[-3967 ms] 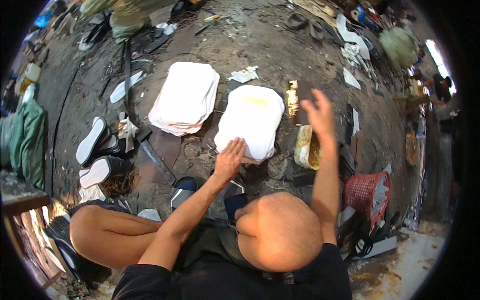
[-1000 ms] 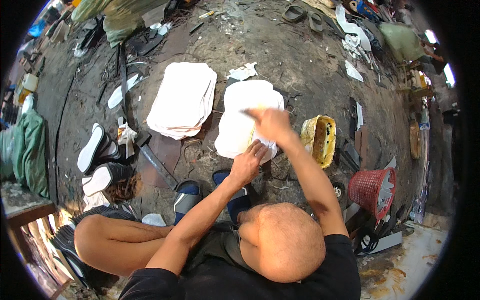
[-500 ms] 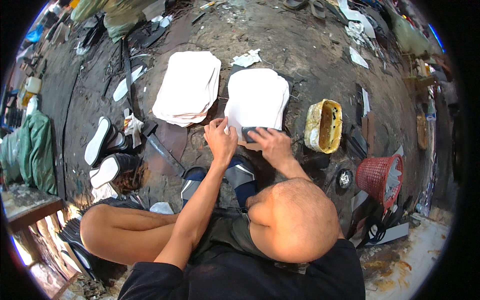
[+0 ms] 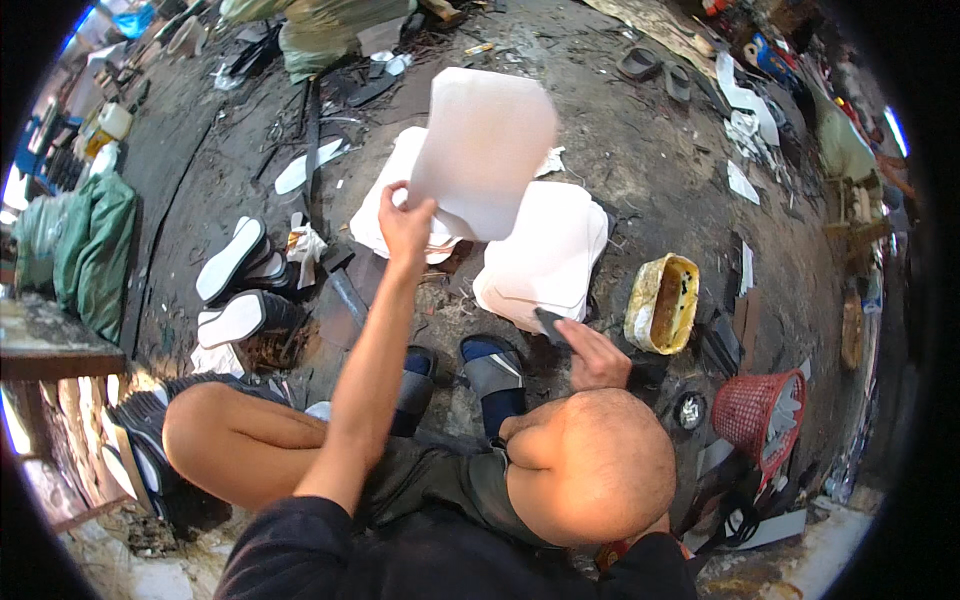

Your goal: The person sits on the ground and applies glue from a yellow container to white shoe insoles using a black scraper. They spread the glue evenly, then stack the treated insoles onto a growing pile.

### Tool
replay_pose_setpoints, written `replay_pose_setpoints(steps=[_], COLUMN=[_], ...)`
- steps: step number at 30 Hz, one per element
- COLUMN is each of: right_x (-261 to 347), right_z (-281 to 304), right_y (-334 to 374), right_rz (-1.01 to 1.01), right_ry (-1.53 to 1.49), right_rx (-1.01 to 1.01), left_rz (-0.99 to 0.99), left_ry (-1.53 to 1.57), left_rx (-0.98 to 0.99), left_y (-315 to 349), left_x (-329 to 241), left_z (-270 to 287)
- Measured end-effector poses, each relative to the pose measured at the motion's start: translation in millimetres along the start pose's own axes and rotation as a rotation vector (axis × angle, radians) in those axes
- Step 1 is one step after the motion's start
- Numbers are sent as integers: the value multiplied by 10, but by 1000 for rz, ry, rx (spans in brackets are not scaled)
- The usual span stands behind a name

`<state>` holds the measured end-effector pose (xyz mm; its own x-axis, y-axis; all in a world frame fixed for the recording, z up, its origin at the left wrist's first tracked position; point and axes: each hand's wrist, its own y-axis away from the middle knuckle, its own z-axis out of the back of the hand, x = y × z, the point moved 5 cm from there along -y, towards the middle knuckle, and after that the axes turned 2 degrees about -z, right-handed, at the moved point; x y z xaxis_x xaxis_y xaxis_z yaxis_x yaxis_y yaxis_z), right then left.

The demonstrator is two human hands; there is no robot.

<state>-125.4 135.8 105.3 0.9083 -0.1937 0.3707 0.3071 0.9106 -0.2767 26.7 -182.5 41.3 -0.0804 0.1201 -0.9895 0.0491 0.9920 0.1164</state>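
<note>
My left hand (image 4: 406,225) pinches the lower left edge of a thin off-white sheet (image 4: 485,150) with cut corners. The sheet is lifted and partly covers the left stack of white sheets (image 4: 378,205). To its right lies a second stack of similar sheets (image 4: 545,245), its near edges slightly uneven. My right hand (image 4: 597,355) is closed on a small dark flat piece (image 4: 549,322), whose tip is at the near right corner of that stack. Right of the stack stands a yellow-rimmed tub (image 4: 662,303) with brownish stuff and dark specks inside.
A red basket (image 4: 745,420) with pale scraps stands beyond my right knee. White-soled shoes (image 4: 230,260) and a dark metal bar (image 4: 346,297) are on the left. Sandals (image 4: 640,63) and scraps lie farther off. A green sack (image 4: 97,255) sits at far left.
My left hand has lifted a sheet off the right stack and carried it up and left, over the left stack. My right hand has drawn back to the right with the dark piece.
</note>
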Motion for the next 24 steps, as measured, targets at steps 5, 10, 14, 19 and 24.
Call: replay_pose_setpoints(steps=[5, 10, 14, 19, 24], right_x=[-32, -616, -820, -1190, -922], right_z=[189, 320, 390, -409, -970], right_y=[-81, -399, -1183, -1511, -1525], right_rz=[-251, -334, -389, -444, -631], right_ry=[-191, -269, -316, -300, 209], right_rx=[-168, -276, -277, -238, 29], left_rz=[-273, -721, -939, -975, -989], left_ry=[-920, -963, -991, -882, -868], left_rx=[-82, 606, 1154, 1150, 1082], left_y=[-923, 597, 1538, 1676, 1627], left_x=[332, 567, 804, 1069, 1037], left_z=[944, -251, -751, -561, -400])
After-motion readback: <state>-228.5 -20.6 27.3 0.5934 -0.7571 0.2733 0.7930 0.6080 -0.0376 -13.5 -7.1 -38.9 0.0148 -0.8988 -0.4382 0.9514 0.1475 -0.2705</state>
